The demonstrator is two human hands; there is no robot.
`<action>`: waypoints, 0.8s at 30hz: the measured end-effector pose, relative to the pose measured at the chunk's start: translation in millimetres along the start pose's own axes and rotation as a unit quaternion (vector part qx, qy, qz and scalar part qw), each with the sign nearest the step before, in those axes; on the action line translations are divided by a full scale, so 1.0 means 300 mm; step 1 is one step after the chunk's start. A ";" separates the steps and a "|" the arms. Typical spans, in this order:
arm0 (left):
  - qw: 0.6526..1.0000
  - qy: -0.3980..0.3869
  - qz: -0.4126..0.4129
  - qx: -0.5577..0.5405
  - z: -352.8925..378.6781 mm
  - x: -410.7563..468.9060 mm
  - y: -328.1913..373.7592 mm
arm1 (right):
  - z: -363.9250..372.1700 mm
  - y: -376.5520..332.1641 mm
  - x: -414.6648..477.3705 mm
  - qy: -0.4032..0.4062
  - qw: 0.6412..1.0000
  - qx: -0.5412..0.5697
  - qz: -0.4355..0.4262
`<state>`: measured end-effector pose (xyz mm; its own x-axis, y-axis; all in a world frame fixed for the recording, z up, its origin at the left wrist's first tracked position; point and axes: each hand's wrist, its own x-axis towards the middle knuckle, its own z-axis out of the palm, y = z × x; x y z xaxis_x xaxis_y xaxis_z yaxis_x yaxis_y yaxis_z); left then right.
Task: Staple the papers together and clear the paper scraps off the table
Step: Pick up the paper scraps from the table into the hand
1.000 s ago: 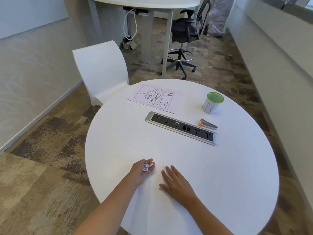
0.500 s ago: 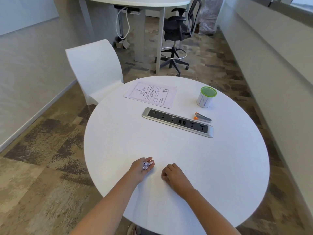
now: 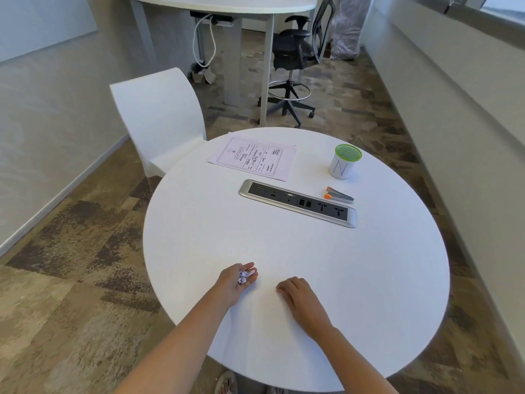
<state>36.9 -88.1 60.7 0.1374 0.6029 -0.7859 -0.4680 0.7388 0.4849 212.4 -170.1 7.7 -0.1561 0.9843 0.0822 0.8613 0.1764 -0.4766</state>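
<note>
My left hand lies palm up on the near part of the round white table and cups a small clump of crumpled paper scraps between thumb and fingers. A little to its right, my right hand rests knuckles up on the table with its fingers curled under; nothing shows in it. The printed papers lie flat at the far left of the table. A small grey and orange stapler lies at the far right, out of reach of both hands.
A silver power socket strip is set into the table's middle. A white cup with a green rim stands behind the stapler. A white chair is at the far left edge; a black office chair and another table stand beyond.
My right hand went from lying flat on the table to having its fingers curled under. The left hand kept the scraps in place. My view shifted slightly.
</note>
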 end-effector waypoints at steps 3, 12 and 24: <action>1.000 -0.004 -0.005 0.005 -0.003 0.001 -0.007 | 0.005 0.003 -0.022 0.027 0.997 -0.044 -0.054; 1.000 -0.012 -0.009 0.021 0.012 -0.008 -0.017 | -0.008 -0.029 -0.039 0.037 0.992 -0.100 -0.073; 0.999 -0.019 -0.008 0.047 0.026 -0.008 -0.020 | -0.048 0.050 -0.132 -0.004 0.982 -0.164 -0.089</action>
<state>46.3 -91.6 62.6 0.1791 0.6002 -0.7795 -0.3808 0.7729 0.5077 238.4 -206.5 9.8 -0.3217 0.9376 0.1317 0.9291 0.3394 -0.1471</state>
